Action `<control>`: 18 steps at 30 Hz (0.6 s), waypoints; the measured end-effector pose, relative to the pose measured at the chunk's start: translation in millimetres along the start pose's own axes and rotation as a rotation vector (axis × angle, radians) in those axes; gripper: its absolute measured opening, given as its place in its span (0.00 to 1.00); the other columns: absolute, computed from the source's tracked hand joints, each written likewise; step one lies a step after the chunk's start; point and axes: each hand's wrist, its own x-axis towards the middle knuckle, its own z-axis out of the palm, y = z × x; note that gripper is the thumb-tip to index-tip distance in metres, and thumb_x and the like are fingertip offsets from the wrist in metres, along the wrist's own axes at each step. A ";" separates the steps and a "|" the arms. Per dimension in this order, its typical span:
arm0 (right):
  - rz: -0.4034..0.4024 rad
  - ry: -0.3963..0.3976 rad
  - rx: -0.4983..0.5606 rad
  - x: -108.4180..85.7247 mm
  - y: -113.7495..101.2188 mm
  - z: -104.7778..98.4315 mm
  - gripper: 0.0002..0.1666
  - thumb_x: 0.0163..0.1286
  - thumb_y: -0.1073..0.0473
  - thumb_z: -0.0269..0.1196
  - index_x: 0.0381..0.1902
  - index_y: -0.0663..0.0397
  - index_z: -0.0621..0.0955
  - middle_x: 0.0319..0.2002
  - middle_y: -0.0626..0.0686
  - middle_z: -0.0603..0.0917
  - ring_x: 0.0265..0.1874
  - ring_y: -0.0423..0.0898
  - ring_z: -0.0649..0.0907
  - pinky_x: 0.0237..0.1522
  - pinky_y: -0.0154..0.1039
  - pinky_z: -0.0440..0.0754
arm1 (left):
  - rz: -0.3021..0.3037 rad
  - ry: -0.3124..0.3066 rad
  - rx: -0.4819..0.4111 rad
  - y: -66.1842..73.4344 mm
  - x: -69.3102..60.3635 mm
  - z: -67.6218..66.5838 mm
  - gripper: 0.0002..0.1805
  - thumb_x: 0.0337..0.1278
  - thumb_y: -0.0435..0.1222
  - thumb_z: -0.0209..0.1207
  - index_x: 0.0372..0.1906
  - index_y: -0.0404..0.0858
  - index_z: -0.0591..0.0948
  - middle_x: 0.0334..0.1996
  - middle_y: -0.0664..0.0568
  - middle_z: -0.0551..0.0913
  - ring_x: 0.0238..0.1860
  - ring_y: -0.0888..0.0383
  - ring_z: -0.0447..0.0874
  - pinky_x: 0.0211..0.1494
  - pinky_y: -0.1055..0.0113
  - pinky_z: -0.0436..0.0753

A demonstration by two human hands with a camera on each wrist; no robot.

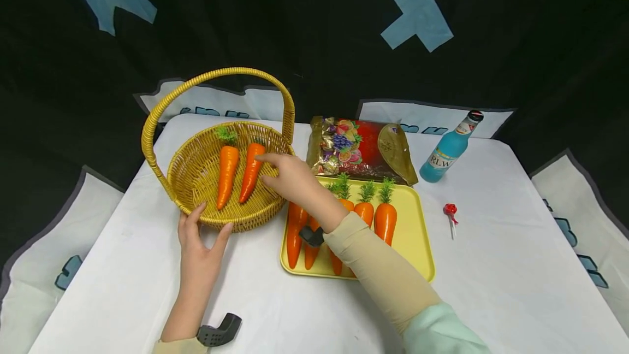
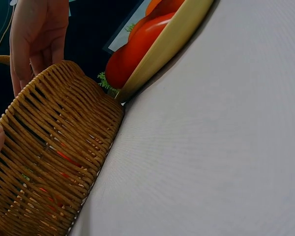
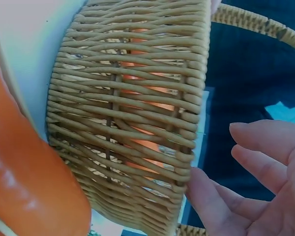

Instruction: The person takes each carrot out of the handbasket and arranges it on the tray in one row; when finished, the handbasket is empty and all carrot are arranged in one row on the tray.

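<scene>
A wicker basket (image 1: 236, 222) with a tall handle stands at the left of the table. Two orange carrots lie inside it, a left carrot (image 1: 227, 176) and a right carrot (image 1: 251, 172). My right hand (image 1: 295, 179) reaches over the basket's right rim, fingertips beside the right carrot's upper part; in the right wrist view its fingers are loosely spread with nothing between them. My left hand (image 1: 199, 250) touches the basket's near side, thumb and fingers spread along the outer wall. Several more carrots (image 1: 385, 222) lie on a yellow tray (image 1: 413, 245), partly hidden by my right arm.
Behind the tray lies a red and gold candy bag (image 1: 366, 149). A blue bottle (image 1: 446, 152) stands at the back right, with a red lollipop (image 1: 450, 212) in front of it. The basket handle (image 1: 231, 71) arches above the basket, and a dark curtain (image 1: 319, 31) hangs behind the table.
</scene>
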 end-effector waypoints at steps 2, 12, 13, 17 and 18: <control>0.002 -0.004 -0.007 2.9 0.4 2.7 0.26 0.70 0.54 0.62 0.65 0.42 0.74 0.62 0.49 0.76 0.57 0.47 0.77 0.51 0.40 0.78 | 0.007 0.001 -0.001 0.3 0.6 -0.1 0.38 0.59 0.36 0.64 0.71 0.43 0.59 0.74 0.43 0.44 0.72 0.45 0.49 0.70 0.45 0.56; 0.034 -0.061 0.016 17.6 -0.7 15.8 0.27 0.69 0.56 0.62 0.66 0.45 0.74 0.51 0.52 0.83 0.18 0.43 0.75 0.24 0.32 0.71 | 0.010 -0.003 0.006 -0.1 1.0 -0.2 0.38 0.60 0.37 0.64 0.71 0.43 0.59 0.74 0.44 0.45 0.72 0.45 0.48 0.70 0.46 0.55; 0.039 -0.067 0.010 19.3 -1.0 17.5 0.27 0.69 0.56 0.62 0.66 0.45 0.74 0.49 0.52 0.84 0.16 0.40 0.72 0.22 0.30 0.70 | 0.010 -0.002 0.007 -0.1 1.0 -0.2 0.38 0.60 0.37 0.64 0.71 0.43 0.59 0.73 0.43 0.45 0.72 0.45 0.48 0.70 0.46 0.56; 0.072 -0.110 -0.019 26.4 -2.7 22.4 0.29 0.69 0.55 0.62 0.68 0.44 0.72 0.34 0.51 0.86 0.07 0.38 0.62 0.14 0.29 0.65 | 0.011 0.002 0.010 -0.4 1.1 0.2 0.38 0.60 0.37 0.64 0.71 0.43 0.59 0.73 0.43 0.46 0.72 0.46 0.49 0.70 0.46 0.56; 0.080 -0.118 -0.025 28.2 -3.1 23.6 0.29 0.69 0.55 0.62 0.68 0.44 0.72 0.33 0.50 0.86 0.07 0.38 0.62 0.13 0.28 0.64 | 0.011 0.004 0.009 -0.5 1.0 0.2 0.37 0.60 0.37 0.64 0.71 0.43 0.60 0.73 0.43 0.46 0.72 0.46 0.49 0.70 0.46 0.56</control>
